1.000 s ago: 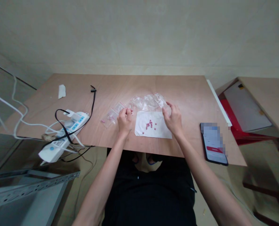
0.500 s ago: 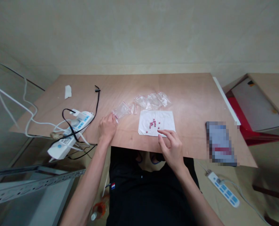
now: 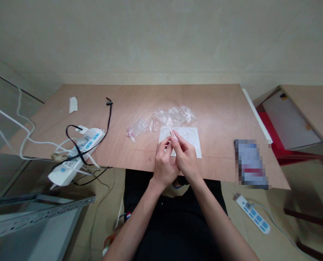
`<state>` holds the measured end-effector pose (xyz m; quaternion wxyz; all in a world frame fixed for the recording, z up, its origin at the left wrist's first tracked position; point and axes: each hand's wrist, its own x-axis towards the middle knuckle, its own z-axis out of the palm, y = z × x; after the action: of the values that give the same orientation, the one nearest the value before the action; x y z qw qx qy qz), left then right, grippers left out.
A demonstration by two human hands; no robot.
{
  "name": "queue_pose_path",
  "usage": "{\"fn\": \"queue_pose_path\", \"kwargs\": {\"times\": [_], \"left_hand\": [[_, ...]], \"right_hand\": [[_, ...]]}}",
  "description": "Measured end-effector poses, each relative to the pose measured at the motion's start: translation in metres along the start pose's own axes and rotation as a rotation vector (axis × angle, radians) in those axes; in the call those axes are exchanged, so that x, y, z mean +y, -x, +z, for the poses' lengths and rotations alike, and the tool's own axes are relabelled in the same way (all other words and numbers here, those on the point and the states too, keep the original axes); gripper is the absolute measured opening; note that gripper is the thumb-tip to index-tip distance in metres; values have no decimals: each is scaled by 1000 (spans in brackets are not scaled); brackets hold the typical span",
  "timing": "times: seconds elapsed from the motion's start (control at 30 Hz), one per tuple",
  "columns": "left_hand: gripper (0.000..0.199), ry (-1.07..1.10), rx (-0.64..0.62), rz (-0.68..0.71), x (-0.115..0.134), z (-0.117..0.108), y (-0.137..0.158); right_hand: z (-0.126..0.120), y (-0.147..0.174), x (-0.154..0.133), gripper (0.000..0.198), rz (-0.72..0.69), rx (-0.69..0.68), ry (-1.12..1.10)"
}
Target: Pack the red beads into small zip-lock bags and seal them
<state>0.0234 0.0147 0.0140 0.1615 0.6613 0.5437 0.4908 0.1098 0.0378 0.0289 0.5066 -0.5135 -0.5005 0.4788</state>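
My left hand [image 3: 164, 161] and my right hand [image 3: 187, 156] meet over a white sheet [image 3: 192, 139] near the table's front edge. Both are closed, their fingertips pinched together around a thin pale strip [image 3: 170, 129] that sticks out away from me; its kind is too small to make out. The small reddish beads seen earlier on the sheet are hidden behind my hands. To the left lies a clear zip bag [image 3: 143, 127] with reddish pieces [image 3: 130, 135] at its near end. Several more clear plastic bags [image 3: 175, 115] lie just beyond the sheet.
A white power strip [image 3: 92, 139] with tangled cables sits at the table's left edge. A phone-like device [image 3: 251, 163], pixelated, lies at the right. A paper scrap [image 3: 73, 104] is at the back left. Another power strip [image 3: 252, 214] rests on the floor.
My left hand has left the zip bag and moved right to join my right hand over the sheet. My right hand has shifted left. A thin pale strip now shows between the fingertips.
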Motion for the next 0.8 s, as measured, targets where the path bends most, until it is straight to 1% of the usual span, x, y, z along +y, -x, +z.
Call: {"fn": "queue_pose_path", "kwargs": {"times": [0.07,0.13,0.17,0.23,0.3,0.37,0.4,0.43,0.5,0.63,0.7,0.8], "left_hand": [[38,274,-54,-157,6,9,0],[35,529,-88,-354,7,11,-5],[35,619,-89,-452,6,11,-9],[33,736,-84,-614,3,10,-17],[33,834,-117,-744,-1,8,-24],[35,931,-185,-841,-5,5,-29],[36,955,-217,-866,-7,3,-31],[37,958,-242,-873,-8,1,-32],[38,914,-272,-837,-9,-1,-32],[35,767,-249,-689,-5,-4,-31],[30,685,-243,-612,-1,-6,-29],[20,543,-262,-509,5,-9,-28]], "right_hand": [[-5,0,3,49,-17,37,57],[-13,2,7,49,-57,21,142],[-16,3,10,49,-91,-4,193],[-22,5,15,49,-167,-52,292],[-25,6,21,50,-219,-73,365],[-27,6,25,51,-242,-78,403],[-28,5,26,50,-247,-80,413],[-28,5,27,50,-253,-80,418],[-29,4,26,46,-271,-60,421],[-31,6,17,36,-280,109,392],[-32,8,9,31,-250,153,346],[-33,10,-2,24,-147,129,234]]}}
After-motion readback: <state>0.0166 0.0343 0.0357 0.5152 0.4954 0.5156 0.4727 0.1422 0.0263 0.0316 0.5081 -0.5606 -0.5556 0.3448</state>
